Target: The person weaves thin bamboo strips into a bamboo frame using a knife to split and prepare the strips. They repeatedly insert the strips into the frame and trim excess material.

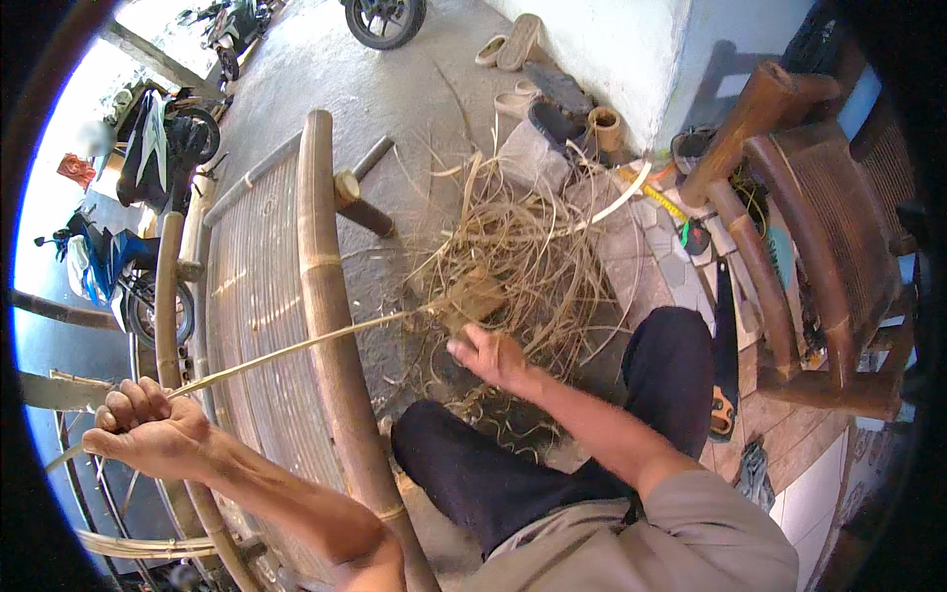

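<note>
A long, thin bamboo strip [296, 347] stretches taut across the bamboo bench [252, 286]. My left hand [153, 424] is closed around the strip at the far left, beyond the bench, and a short end sticks out behind the fist. At its other end, the strip meets a tan, flat block-like piece [473, 298] between my knees. Just below that piece, my right hand [493, 360] is closed with the thumb toward the strip. What its fingers hold is hidden. A tangled heap of bamboo shavings [533, 247] lies on the floor in front of me.
A bamboo chair [819, 227] stands at the right. Beside it lie a tape measure [694, 237] and a long dark tool with an orange handle [723, 409]. Sandals [520, 41] rest by the wall. Motorbikes [123, 261] are parked at the left.
</note>
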Demonstrator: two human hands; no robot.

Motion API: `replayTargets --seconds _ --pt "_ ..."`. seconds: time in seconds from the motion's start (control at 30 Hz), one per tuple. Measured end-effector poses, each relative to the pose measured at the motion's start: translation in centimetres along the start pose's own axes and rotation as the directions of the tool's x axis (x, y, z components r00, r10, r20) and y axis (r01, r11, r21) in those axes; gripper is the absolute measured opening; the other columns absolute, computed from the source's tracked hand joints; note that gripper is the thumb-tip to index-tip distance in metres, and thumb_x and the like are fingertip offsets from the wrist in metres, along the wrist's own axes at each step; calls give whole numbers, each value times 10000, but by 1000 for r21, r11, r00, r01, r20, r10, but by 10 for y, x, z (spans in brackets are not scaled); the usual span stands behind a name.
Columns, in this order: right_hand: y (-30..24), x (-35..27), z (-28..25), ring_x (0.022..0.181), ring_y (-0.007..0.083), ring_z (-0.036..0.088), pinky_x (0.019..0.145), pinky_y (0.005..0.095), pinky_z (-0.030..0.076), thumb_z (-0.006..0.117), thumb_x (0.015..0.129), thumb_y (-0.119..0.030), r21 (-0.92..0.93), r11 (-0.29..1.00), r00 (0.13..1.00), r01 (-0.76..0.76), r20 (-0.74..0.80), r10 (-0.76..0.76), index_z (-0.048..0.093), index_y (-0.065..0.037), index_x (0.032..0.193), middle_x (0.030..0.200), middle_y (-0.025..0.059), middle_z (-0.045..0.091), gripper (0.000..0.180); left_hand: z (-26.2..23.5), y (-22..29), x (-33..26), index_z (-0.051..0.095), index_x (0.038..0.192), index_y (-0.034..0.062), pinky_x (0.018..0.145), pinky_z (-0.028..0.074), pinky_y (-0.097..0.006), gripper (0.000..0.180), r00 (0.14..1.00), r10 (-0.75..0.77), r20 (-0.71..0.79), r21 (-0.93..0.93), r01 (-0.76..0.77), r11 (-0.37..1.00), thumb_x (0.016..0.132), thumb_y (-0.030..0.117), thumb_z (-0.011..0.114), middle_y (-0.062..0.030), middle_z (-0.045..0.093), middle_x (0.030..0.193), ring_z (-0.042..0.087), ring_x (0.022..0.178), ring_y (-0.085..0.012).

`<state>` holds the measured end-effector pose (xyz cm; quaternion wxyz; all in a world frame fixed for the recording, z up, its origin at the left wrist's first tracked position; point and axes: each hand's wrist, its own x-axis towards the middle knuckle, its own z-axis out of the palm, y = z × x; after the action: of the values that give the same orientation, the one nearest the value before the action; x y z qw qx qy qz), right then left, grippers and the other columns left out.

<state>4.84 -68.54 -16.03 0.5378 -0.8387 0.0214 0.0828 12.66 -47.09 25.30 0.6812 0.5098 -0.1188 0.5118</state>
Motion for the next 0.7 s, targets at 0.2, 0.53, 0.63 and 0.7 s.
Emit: replayTargets --seconds 0.2,0.53,0.63,0.7 --pt "68 -17 -2 1101 455 662 919 566 523 540 1000 -556 -83 905 909 -417 -15 417 595 -105 1369 1175 259 692 586 9 -3 0 306 711 171 483 141 -286 556 999 28 -31 67 -26 997 1024 553 561 35 209 627 173 532 -97" --pt "52 -28 1 635 313 653 610 453 507 582 993 -446 53 918 916 -393 -63 396 597 28 1076 764 178 662 482 2 17 -12 440 816 124 441 245 -248 458 999 -44 -19 75 45 996 1068 497 526 44 330 616 302 504 -48" --pt "2 -44 -11 911 461 694 852 548 516 589 973 -435 126 927 928 -353 -83 364 605 -3 1179 940 239 723 480 8 24 -14 455 828 115 449 251 -243 415 998 18 -57 38 -16 999 1076 437 538 51 325 631 312 518 -47" --pt "-36 -56 -17 922 466 690 829 545 523 594 978 -406 159 976 965 -150 -190 180 604 -11 1179 951 249 718 443 15 23 -18 442 854 129 467 253 -238 396 998 50 -45 52 -47 998 1076 443 536 42 332 652 309 544 -51"
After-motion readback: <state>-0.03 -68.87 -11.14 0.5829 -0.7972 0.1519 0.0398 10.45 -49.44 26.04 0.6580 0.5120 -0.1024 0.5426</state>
